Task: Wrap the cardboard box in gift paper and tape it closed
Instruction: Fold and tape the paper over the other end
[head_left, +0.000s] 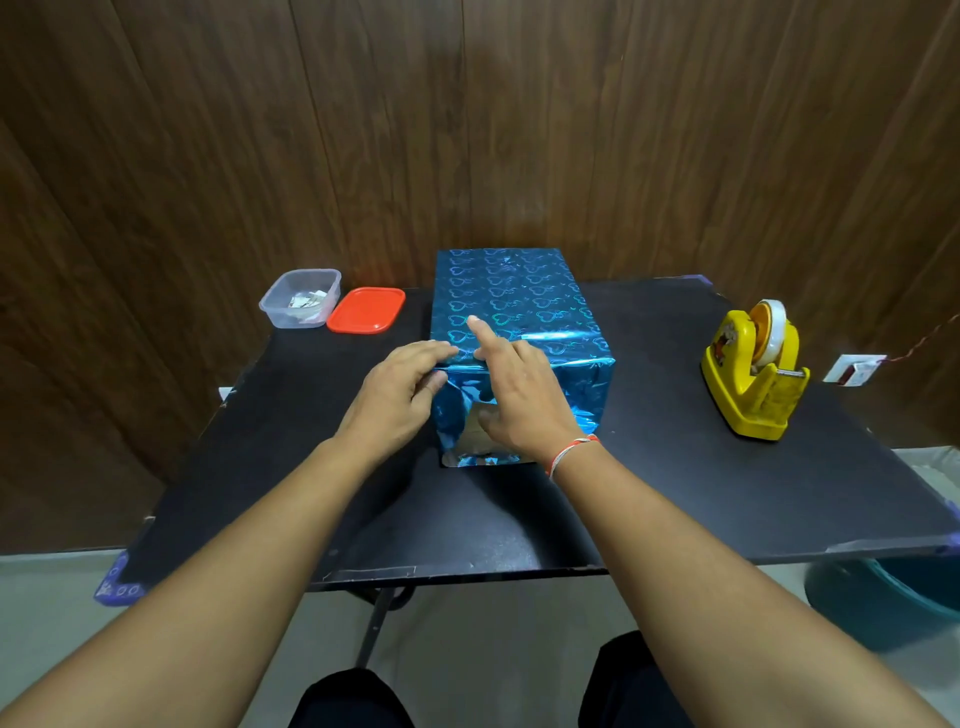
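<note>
A box covered in shiny blue heart-patterned gift paper (519, 306) stands in the middle of the black table (675, 493), its long side running away from me. At its near end the paper is folded, and a small patch of brown cardboard (475, 431) shows low down. My left hand (400, 400) pinches the paper at the near top left corner. My right hand (519, 395) lies flat over the near end, index finger stretched along the top and thumb pressing the front flap. A yellow tape dispenser (753, 374) with a white roll stands at the right.
A clear plastic tub (301, 299) holding small scraps and its red lid (366, 310) sit at the back left. A wooden wall rises behind the table. A dark bin (883, 603) stands on the floor at the lower right.
</note>
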